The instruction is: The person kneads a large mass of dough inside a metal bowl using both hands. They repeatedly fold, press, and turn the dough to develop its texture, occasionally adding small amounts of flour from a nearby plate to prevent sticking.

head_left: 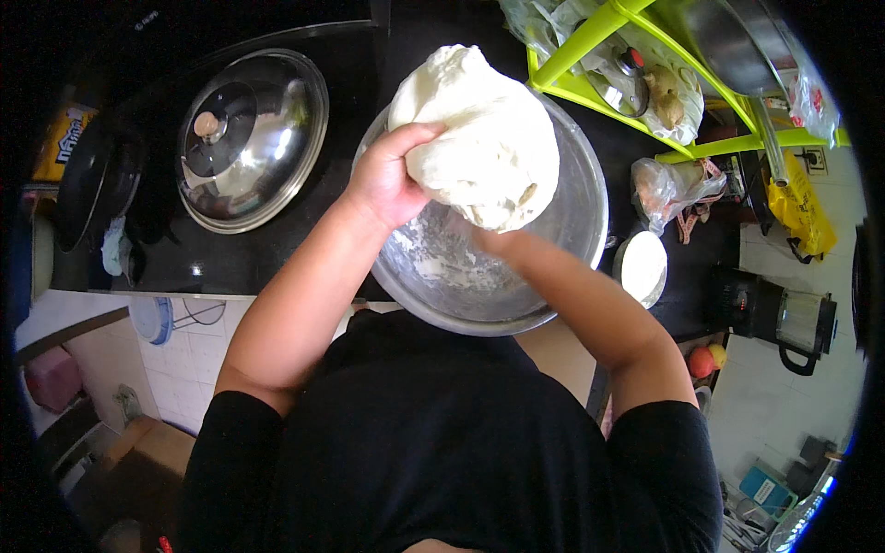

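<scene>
A large lump of white dough [489, 138] is held up over a wide metal basin [585, 221]. My left hand [392, 175] grips the dough from its left side, the thumb pressed on top and the fingers curled beneath. Under the dough's lower edge is my right hand [495, 241], blurred and mostly hidden, so its fingers do not show. Dry flour and dough residue cling to the basin's bottom and inner wall below the hands.
A domed metal lid [253, 138] lies on the dark counter to the left. Right of the basin stands a round white-topped container [641, 267], near a plastic bag [668, 189]. A green rack [590, 46] rises at the back right, and a blender [797, 318] stands farther right.
</scene>
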Demonstrator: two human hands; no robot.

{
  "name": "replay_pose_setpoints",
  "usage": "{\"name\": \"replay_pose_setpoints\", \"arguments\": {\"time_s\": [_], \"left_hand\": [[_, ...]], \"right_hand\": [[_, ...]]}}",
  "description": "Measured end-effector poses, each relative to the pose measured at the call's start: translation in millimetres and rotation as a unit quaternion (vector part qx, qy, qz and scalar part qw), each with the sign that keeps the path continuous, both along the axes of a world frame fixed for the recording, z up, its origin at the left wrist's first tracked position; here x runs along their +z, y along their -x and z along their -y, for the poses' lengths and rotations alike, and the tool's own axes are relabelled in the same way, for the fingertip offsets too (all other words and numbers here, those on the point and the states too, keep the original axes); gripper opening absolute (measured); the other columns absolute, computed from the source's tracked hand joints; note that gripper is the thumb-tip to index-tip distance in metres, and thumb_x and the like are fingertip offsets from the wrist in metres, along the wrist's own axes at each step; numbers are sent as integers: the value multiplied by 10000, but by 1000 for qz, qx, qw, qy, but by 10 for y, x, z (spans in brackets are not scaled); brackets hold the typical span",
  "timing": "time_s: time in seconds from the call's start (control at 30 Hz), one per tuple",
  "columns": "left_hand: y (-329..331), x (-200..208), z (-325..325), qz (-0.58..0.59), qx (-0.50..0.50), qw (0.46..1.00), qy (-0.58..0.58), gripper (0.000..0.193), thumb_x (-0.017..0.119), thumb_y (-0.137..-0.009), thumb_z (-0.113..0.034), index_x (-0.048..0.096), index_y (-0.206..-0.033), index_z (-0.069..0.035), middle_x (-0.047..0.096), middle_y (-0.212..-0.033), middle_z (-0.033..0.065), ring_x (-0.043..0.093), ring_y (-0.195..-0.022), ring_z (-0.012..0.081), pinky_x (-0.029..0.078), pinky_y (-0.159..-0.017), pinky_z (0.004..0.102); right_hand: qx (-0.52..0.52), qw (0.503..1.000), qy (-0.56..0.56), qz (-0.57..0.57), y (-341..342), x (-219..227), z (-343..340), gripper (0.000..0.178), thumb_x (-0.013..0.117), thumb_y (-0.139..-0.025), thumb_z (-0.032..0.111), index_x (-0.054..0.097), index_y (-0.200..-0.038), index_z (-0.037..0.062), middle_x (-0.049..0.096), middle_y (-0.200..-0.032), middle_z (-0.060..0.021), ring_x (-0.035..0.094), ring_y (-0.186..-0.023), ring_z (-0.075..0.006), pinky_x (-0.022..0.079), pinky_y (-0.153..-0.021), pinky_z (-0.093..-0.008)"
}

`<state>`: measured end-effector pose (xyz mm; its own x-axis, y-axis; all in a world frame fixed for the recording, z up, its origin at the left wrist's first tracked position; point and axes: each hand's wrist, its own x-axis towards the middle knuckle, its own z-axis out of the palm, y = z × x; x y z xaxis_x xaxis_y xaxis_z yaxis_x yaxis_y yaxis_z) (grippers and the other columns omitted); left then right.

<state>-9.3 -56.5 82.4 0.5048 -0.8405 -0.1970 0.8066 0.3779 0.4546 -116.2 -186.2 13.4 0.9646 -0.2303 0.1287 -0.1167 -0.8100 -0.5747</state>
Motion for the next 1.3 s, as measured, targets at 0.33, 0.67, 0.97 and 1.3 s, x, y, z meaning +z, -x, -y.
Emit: {"name": "replay_pose_setpoints", "arguments": {"time_s": [0.33, 0.67, 0.97, 1.3], "left_hand": [[40, 227, 178, -3, -18, 1000, 12, 416, 558, -830, -136, 484, -1206, 24, 601, -1113, 134, 592, -1032, 227, 464, -918, 351], [64, 508, 259, 59, -43, 997, 16, 467, 540, -842, -130, 434, -1264, 38, 571, -1177, 173, 571, -1083, 259, 447, -958, 384], [113, 548, 225, 59, -71, 995, 24, 434, 543, -835, -124, 469, -1225, 52, 598, -1134, 167, 591, -1048, 247, 449, -953, 369], [147, 647, 158, 52, -54, 997, 9, 412, 544, -835, -137, 492, -1204, 39, 609, -1110, 161, 595, -1034, 255, 455, -944, 380]], "right_hand": [[-21, 999, 26, 23, -100, -58, 211, 441, 571, -831, 131, 490, -1262, 82, 509, -1244, -137, 482, -1146, -261, 378, -978, -373], [-6, 995, 95, 40, 146, 39, 204, 389, 542, -827, 89, 542, -1216, 78, 541, -1197, -151, 515, -1109, -264, 409, -941, -371], [17, 994, 37, -106, 379, 228, 125, 371, 554, -829, 122, 555, -1198, 95, 535, -1214, -138, 492, -1141, -253, 392, -958, -370], [34, 961, -62, -268, 35, 349, 96, 339, 573, -826, 188, 579, -1156, 110, 543, -1201, -127, 482, -1144, -249, 369, -978, -370]]}}
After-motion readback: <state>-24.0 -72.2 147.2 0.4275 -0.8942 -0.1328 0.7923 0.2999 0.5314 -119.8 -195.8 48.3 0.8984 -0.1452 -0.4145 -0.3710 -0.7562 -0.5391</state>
